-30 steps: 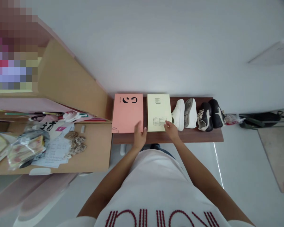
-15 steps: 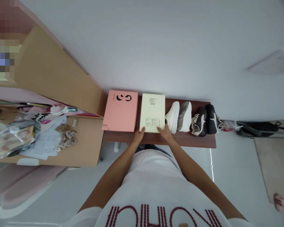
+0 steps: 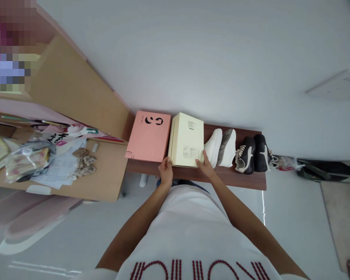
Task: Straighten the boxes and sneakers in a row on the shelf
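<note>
A cream shoebox [image 3: 188, 134] with small printed labels on its top sits on the brown wooden bench [image 3: 239, 182], tilted so that its left side shows. My left hand [image 3: 165, 171] has its fingers closed at the box's near left corner. Around the near right corner is my right hand [image 3: 204, 166], thumb on top and the other fingers partly hidden along the side. A pink shoebox [image 3: 150, 136] with black lettering lies to the left. On the right, a pair of white shoes [image 3: 214, 147] stands close to my right hand.
Black shoes with cream trim [image 3: 245, 155] stand farther right on the bench. A desk [image 3: 107, 171] with papers and a plastic bag is at left, under a wooden panel [image 3: 72, 89]. Behind the bench rises a white wall [image 3: 198, 54]. Dark bags lie on the floor at right.
The cream shoebox has tipped to the right, and its left side now shows. My left hand has shifted slightly left and down to its corner; my right hand stays on the right corner.
</note>
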Available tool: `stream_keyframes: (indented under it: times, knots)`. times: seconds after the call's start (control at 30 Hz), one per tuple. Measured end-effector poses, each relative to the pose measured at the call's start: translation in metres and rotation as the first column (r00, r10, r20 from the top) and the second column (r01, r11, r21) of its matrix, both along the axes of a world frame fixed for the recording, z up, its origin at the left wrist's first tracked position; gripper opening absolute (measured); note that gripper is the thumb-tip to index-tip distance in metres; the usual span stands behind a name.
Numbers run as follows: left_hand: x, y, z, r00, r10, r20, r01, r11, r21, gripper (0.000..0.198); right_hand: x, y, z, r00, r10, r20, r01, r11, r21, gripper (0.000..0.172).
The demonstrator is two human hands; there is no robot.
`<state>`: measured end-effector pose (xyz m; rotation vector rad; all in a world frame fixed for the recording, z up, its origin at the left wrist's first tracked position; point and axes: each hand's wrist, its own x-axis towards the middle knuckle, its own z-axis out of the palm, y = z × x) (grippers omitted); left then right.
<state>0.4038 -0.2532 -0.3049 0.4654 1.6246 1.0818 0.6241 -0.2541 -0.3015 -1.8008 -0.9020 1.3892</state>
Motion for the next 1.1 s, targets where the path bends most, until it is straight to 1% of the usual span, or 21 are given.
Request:
stream_keyframes:
  times: [0.07,0.13,0.2,0.3,0.33,0.4,0.5,0.63,0.77,0.87,0.93,1.0,1.1]
  knots:
    - [-0.001,-0.002,0.008,0.998,0.032,-0.055,-0.032,0.999,0.008,0.051,-0.003,-0.002,0.002,0.997,-0.009,-0.073,0.005,0.999,-0.052,0.102]
    - [-0.001,-0.003,0.016,0.999,0.009,-0.034,-0.009,1.000,0.022,0.048,-0.008,-0.003,0.003,0.992,-0.031,-0.122,0.019,0.996,-0.092,0.097]
    - [-0.001,-0.004,0.023,0.999,-0.033,-0.002,0.033,0.998,0.046,0.044,-0.014,-0.001,0.004,0.994,-0.048,-0.102,0.039,0.995,-0.087,0.093]
    - [-0.001,-0.003,0.030,0.998,-0.053,-0.036,0.055,0.995,0.078,0.040,-0.022,0.002,0.007,0.999,-0.040,-0.018,0.039,0.997,-0.060,0.085]
    - [-0.001,-0.002,0.031,0.997,-0.052,-0.054,0.056,0.995,0.078,0.040,-0.025,0.004,0.008,0.999,-0.035,-0.019,0.034,0.997,-0.064,0.082]
    - [0.000,0.000,0.031,0.996,-0.055,-0.068,0.060,0.996,0.070,0.038,-0.030,0.005,0.012,0.996,-0.033,-0.084,0.026,0.996,-0.086,0.077]
    - [0.001,0.003,0.029,0.999,-0.046,-0.027,0.048,0.997,0.067,0.037,-0.034,0.007,0.019,0.979,-0.063,-0.196,0.038,0.991,-0.128,0.073]
    - [0.003,0.003,0.025,0.995,-0.053,0.087,0.046,0.995,0.085,0.043,-0.033,0.008,0.033,0.962,-0.076,-0.263,0.027,0.983,-0.184,0.076]
    - [0.005,0.003,0.026,0.987,-0.084,0.134,0.070,0.992,0.109,0.048,-0.037,0.008,0.045,0.943,-0.020,-0.333,-0.035,0.987,-0.158,0.079]
    - [0.005,0.004,0.024,0.984,-0.109,0.138,0.095,0.990,0.106,0.047,-0.040,0.007,0.047,0.939,-0.006,-0.343,-0.047,0.988,-0.144,0.080]
    - [0.006,0.005,0.019,0.982,-0.134,0.130,0.121,0.988,0.098,0.044,-0.039,0.005,0.045,0.935,-0.011,-0.355,-0.036,0.991,-0.126,0.075]
    - [0.006,0.006,0.010,0.984,-0.154,0.095,0.146,0.986,0.083,0.039,-0.036,0.003,0.041,0.927,-0.012,-0.376,-0.031,0.994,-0.107,0.073]
    - [0.009,0.013,-0.007,0.984,-0.167,0.065,0.167,0.986,0.002,0.032,-0.029,0.000,0.036,0.913,-0.008,-0.408,-0.030,0.996,-0.087,0.072]
